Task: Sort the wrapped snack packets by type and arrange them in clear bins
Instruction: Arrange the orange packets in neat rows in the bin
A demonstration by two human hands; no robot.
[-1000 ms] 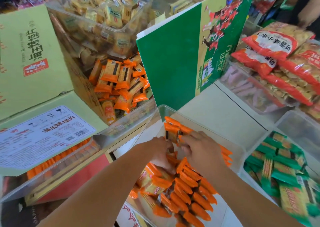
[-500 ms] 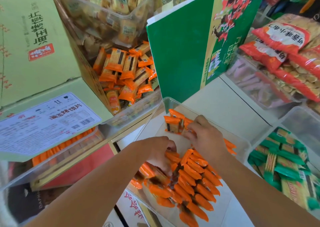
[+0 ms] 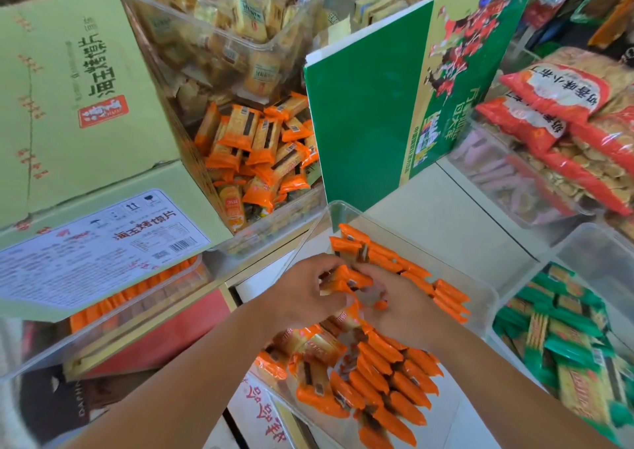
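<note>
Showing the head view, the only one supplied: both hands have come together over the middle of the clear bin (image 3: 482, 285). Half a second earlier the right hand (image 3: 398, 311) reached to the short row at the bin's far corner and the left hand (image 3: 305, 294) lay lower in the loose pile. Now the right has drawn back and the left has risen to meet it. Between them is a small bunch of orange packets (image 3: 344, 277), held above the rows. The left hand's fingers curl round one side and the right hand's fingers close on the other, though blur hides how firmly. The other orange packets lie in overlapping rows in the same bin, at the near end and along the far wall. By this reading, the bunch is being squared up to fill the gap between rows. The green packets (image 3: 566, 339) sit apart in the neighbouring bin.
</note>
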